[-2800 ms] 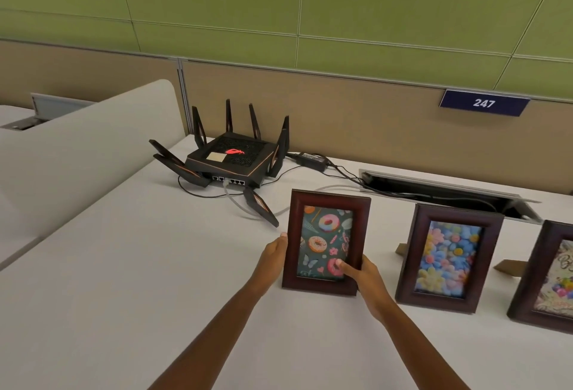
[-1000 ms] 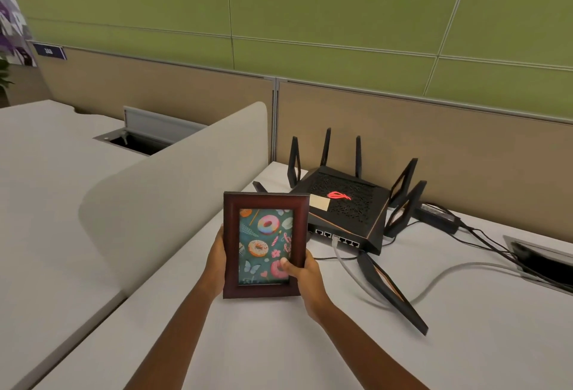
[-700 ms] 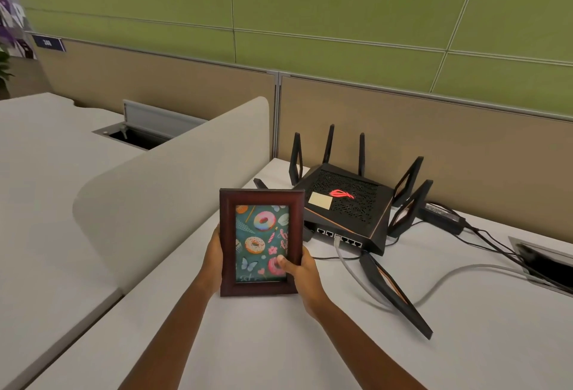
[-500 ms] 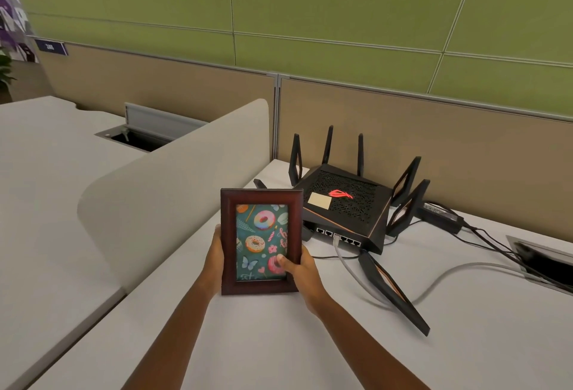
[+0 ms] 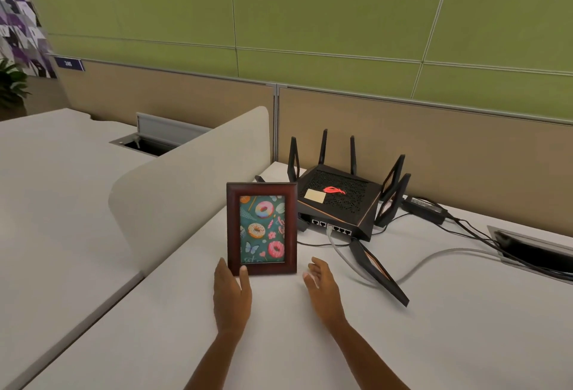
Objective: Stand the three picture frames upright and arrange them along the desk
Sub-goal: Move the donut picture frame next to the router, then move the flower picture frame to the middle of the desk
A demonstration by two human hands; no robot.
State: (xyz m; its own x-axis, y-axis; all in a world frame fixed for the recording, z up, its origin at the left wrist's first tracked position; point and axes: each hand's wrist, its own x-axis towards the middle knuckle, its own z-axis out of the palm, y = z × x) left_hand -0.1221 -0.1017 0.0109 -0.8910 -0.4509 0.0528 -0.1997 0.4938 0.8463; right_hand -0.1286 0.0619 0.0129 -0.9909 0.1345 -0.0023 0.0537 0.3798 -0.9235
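Both hands released since before, donut frame (image 5: 262, 228) upright on desk (image 5: 434, 327), left hand (image 5: 231, 292) and right hand (image 5: 322, 285) fingers spread wide

1. Picture frame (image 5: 262, 228) stood upright on desk (image 5: 434, 327), just left-front of router (image 5: 338, 200).
2. Divider panel (image 5: 186, 178) was left of frame.
3. Cable hatch (image 5: 536, 250) sat far right.

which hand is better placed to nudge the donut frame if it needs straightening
Left, probably. The left hand sits at the donut frame's lower left corner, thumb overlapping its bottom edge. The right hand is open and clear of the frame, nearer the router's folded-down antenna.
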